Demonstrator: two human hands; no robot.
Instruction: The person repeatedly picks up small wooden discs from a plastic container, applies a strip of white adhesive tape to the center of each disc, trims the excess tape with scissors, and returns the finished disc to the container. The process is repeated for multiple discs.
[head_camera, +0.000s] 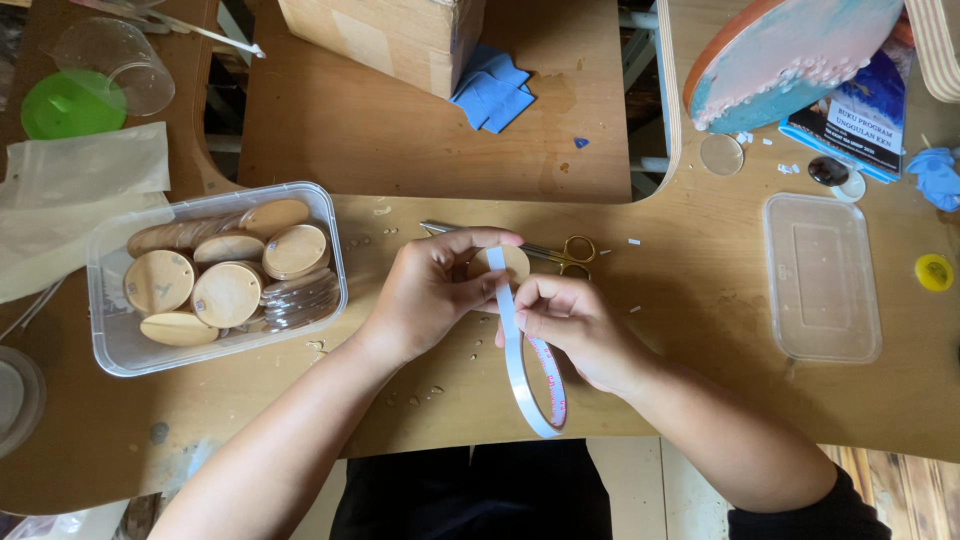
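My left hand (430, 292) holds a small round wooden disc (512, 262) above the table's middle. A white strip of double-sided tape (497, 262) runs across the disc's face. My right hand (570, 322) pinches that strip just below the disc and carries the tape roll (522, 392), which hangs under my palm. Both hands touch each other around the disc. Gold-handled scissors (565, 250) lie on the wood right behind my fingers.
A clear plastic tub (110, 345) with several wooden discs sits at left. Its lid (822, 278) lies at right. A cardboard box (385, 35), blue cloth (492, 92), green lid (62, 105), yellow cap (934, 272) and a painted round board (780, 55) stand farther back.
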